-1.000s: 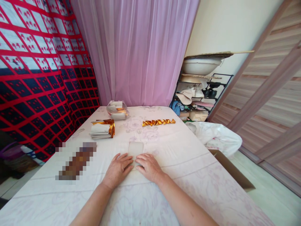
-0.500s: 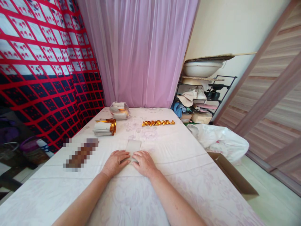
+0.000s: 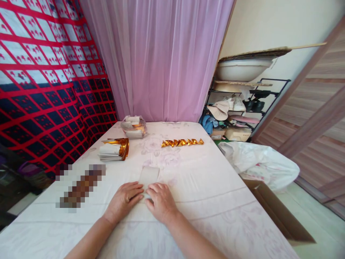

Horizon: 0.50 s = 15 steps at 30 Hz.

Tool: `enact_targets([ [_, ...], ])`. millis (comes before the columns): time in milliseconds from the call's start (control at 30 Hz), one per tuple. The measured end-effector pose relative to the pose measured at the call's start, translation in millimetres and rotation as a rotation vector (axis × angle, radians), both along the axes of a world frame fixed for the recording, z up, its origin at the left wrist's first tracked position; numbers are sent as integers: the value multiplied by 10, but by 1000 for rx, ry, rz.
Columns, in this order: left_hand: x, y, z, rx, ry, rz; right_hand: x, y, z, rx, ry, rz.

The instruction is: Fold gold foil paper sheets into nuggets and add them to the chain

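Gripping or merely pressing with left hand (image 3: 125, 200) and right hand (image 3: 162, 202), cannot tell which. Touching near end of pale grey rectangular paper (image 3: 150, 174), flat on white floral cloth (image 3: 221, 172), probably to steady it.

Paper (image 3: 150, 174) is lying on the cloth (image 3: 221, 203), partly under the left hand (image 3: 124, 199) and right hand (image 3: 161, 200); beyond, a stack (image 3: 111, 151) is sitting before what seems a bag (image 3: 125, 126), left of foil pieces (image 3: 183, 142).

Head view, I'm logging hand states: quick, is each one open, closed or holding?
Left hand: at the near end of the pale paper; grip cannot be told.
Right hand: at the same end; grip cannot be told.
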<state>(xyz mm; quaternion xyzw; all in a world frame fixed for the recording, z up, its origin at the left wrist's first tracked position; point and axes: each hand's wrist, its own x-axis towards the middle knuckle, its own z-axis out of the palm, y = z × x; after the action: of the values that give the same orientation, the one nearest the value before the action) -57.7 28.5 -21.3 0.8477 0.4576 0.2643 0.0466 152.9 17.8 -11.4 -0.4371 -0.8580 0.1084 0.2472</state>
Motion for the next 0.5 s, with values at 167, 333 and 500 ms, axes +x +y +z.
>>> enact_targets([
  [167, -9, 17, 6, 49, 9, -5, -27, -9, -44, 41, 47, -28],
  [333, -49, 33, 21, -4, 6, -47, -3, 6, -108, 89, 173, -45],
  [500, -54, -19, 25, -90, -20, -31, 59, 15, -105, 95, 324, -20],
])
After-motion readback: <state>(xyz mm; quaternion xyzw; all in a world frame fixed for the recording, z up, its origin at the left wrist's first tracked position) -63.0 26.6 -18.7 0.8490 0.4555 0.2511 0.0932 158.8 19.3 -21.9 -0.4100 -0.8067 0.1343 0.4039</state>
